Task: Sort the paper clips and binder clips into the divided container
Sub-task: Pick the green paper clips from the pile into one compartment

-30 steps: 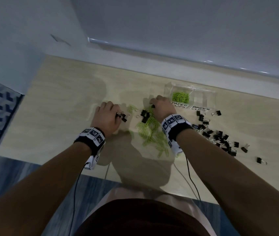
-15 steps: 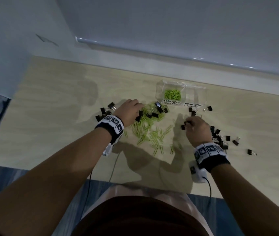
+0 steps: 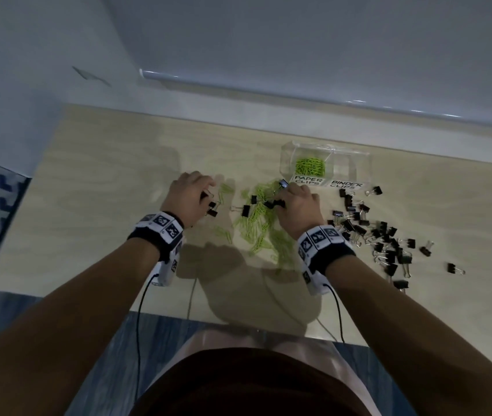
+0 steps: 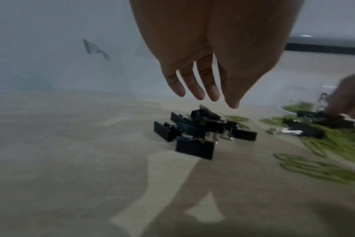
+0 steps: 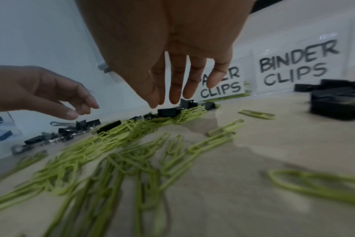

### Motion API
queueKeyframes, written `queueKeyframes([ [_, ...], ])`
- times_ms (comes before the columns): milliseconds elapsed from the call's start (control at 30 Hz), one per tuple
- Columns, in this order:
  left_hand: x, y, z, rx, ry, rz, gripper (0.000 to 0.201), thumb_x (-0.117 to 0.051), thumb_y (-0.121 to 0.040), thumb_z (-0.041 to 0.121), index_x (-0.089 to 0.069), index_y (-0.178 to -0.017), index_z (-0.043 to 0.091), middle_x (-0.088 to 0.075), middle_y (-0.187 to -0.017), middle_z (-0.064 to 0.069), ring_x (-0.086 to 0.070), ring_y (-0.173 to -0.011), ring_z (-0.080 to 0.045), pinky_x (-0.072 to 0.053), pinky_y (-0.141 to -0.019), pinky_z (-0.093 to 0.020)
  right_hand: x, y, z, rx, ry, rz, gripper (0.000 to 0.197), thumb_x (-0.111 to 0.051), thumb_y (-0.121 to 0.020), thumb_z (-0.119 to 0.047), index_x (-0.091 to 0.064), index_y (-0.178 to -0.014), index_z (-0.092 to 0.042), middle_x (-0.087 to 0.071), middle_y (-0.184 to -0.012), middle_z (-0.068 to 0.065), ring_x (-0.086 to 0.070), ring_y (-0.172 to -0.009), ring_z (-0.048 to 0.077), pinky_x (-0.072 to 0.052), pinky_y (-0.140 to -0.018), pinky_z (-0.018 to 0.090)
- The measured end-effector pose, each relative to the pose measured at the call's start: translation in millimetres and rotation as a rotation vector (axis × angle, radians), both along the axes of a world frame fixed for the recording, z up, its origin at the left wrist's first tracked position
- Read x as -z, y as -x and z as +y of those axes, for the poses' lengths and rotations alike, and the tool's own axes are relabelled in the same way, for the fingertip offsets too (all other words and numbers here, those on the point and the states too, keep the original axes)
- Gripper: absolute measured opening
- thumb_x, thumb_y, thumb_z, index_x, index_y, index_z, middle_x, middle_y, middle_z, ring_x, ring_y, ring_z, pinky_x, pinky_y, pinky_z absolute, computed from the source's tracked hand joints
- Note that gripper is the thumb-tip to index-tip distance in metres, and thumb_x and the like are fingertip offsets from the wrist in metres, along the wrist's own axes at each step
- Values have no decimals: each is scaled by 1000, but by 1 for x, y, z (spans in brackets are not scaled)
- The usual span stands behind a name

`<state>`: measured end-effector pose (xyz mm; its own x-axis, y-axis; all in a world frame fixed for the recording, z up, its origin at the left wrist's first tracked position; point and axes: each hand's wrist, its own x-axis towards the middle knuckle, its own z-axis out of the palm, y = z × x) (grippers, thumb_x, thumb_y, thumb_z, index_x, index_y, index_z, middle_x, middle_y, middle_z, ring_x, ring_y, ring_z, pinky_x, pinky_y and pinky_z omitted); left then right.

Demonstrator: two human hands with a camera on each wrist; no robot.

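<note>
A clear divided container [image 3: 358,163] stands at the back; its left part, labelled PAPER CLIPS [image 5: 223,86], holds green paper clips [image 3: 310,167]. Its right part is labelled BINDER CLIPS [image 5: 294,67]. A loose pile of green paper clips [image 3: 264,226] lies mid-table with a few black binder clips [image 3: 246,210] on it. My right hand [image 3: 289,195] hangs over the pile's far end, fingers straight, tips just above a binder clip [image 5: 168,112]. Over a small heap of binder clips [image 4: 195,133], my left hand [image 4: 205,96] hovers, fingers straight, holding nothing.
Several black binder clips [image 3: 379,238] are scattered to the right of the container, some near the table's right front. A white wall runs behind the table. Wrist cables [image 3: 138,319] hang over the near edge [image 3: 88,301].
Since half a second ago my right hand has moved left from the right-hand binder clip scatter to the green pile. My left hand has moved left from the pile to the small heap.
</note>
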<state>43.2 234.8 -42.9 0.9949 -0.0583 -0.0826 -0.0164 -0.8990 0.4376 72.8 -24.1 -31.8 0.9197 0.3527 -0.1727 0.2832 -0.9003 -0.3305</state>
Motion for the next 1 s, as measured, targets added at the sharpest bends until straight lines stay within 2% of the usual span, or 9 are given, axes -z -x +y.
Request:
queueKeyframes([
  [67,0,0,-13,92,-52,14,25,-61,-83,17,-62,-108,14,-60,-108,-8,-51,-103,-31,-43,-88,-43,1,-6,9,-12,67,47,29,-55,-87,-28,-60,-113,-18,-49,-121,5,-40,-114,28,-34,-96,48],
  [233,5,-2,-61,226,-20,110,33,-62,-85,26,-59,-115,10,-56,-115,-8,-46,-109,-28,-40,-93,-43,5,-14,17,-83,178,56,32,-59,-84,-39,-61,-112,-24,-45,-121,6,-38,-116,30,-34,-97,51],
  [433,7,-2,-68,220,-18,127,28,-62,-81,28,-59,-100,8,-56,-102,-9,-48,-99,-27,-42,-86,-41,5,-11,16,-123,147,32,25,-54,-87,-35,-60,-103,-16,-47,-115,7,-40,-111,30,-35,-92,49],
  [600,2,-2,-52,31,141,57,20,-57,-80,27,-56,-90,10,-58,-90,-6,-50,-89,-25,-42,-76,-36,6,-2,2,-71,-32,4,20,-46,-93,-26,-59,-100,-12,-52,-111,7,-44,-106,28,-35,-87,45],
  [667,2,-8,-37,-70,69,15,23,-56,-79,28,-55,-93,10,-58,-92,-8,-52,-90,-29,-44,-77,-39,5,1,-6,7,-187,-26,18,-47,-94,-25,-59,-94,-12,-54,-104,4,-49,-99,26,-39,-84,44],
  [733,1,-15,-24,-149,-102,39,28,-57,-80,28,-54,-101,10,-55,-104,-12,-48,-99,-33,-42,-83,-42,3,5,-20,126,-351,-82,20,-47,-95,-26,-59,-86,-12,-53,-93,-1,-52,-88,22,-46,-78,44],
  [800,-1,-20,-19,-189,-213,72,34,-57,-82,26,-53,-110,9,-49,-115,-14,-42,-109,-36,-38,-89,-45,0,8,-42,248,-392,-107,28,-44,-96,-30,-59,-86,-9,-54,-92,1,-50,-85,18,-49,-77,41],
  [867,-4,-24,-23,-138,-203,42,38,-56,-82,23,-53,-117,8,-47,-120,-14,-40,-112,-36,-37,-92,-46,-1,13,-68,348,-306,-97,31,-41,-96,-30,-59,-89,-6,-55,-96,7,-50,-87,20,-49,-81,43],
  [1000,-4,-31,-55,135,0,90,37,-57,-86,17,-53,-122,8,-50,-124,-10,-43,-116,-30,-36,-98,-40,4,21,-99,434,15,15,23,-43,-94,-23,-58,-103,-8,-52,-113,12,-46,-108,32,-35,-97,51],
])
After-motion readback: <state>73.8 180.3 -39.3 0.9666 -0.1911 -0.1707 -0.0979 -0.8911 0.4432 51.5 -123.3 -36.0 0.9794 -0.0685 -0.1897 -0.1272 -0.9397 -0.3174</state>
